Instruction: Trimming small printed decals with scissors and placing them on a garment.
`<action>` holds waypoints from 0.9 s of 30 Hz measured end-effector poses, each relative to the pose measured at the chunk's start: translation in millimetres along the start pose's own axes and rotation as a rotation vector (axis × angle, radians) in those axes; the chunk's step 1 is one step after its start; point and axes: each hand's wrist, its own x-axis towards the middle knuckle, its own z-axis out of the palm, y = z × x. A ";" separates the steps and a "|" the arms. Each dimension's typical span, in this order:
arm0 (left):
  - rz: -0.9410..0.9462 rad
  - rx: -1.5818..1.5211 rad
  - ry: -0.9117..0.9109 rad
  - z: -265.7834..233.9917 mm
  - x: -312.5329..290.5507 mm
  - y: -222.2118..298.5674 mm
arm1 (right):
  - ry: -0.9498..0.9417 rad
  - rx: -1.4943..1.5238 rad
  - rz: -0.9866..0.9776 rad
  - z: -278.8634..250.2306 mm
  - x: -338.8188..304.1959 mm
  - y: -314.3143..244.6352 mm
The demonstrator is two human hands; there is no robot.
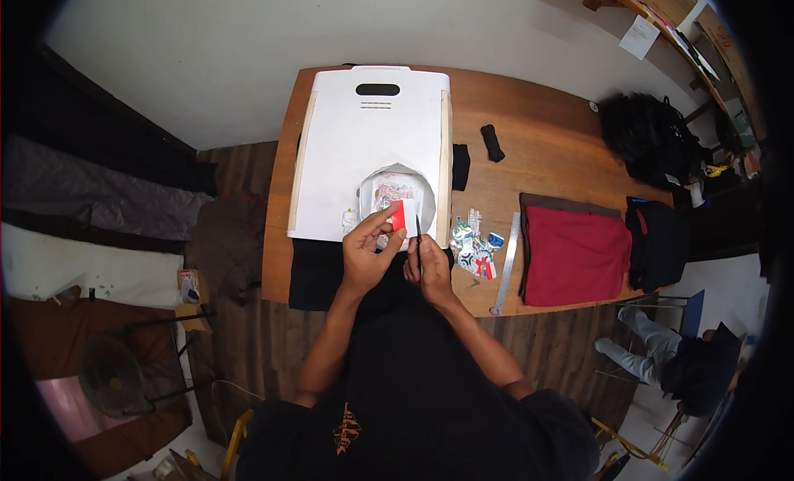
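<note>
Red-and-white piece (404,216) is pinched in the left hand (369,249) (the right hand (431,271) clamps a dark tool (418,226)).

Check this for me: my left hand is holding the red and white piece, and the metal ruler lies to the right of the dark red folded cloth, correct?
Not quite: the head view shows the metal ruler to the left of the dark red folded cloth. Your left hand does hold the red and white piece.

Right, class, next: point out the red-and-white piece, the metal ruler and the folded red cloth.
Red-and-white piece (399,217): head view, on its red part.
Metal ruler (507,263): head view, halfway along.
Folded red cloth (576,256): head view, middle of its top.
</note>
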 end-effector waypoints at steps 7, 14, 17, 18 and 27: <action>0.010 -0.006 -0.009 0.9 0.1 -1.1 | -0.004 -0.001 0.000 2.2 -0.2 -0.7; 0.010 0.001 -0.010 1.7 -1.8 -0.5 | 0.004 -0.025 -0.010 0.9 0.7 -0.9; 0.017 0.003 -0.009 3.4 -0.4 2.6 | 0.005 -0.028 -0.015 -0.1 0.8 1.5; 0.015 0.003 -0.004 3.9 0.1 3.3 | 0.006 -0.026 -0.016 0.4 0.7 0.9; 0.008 0.010 0.000 2.5 -0.8 -1.7 | 0.003 -0.022 -0.021 0.1 0.9 1.7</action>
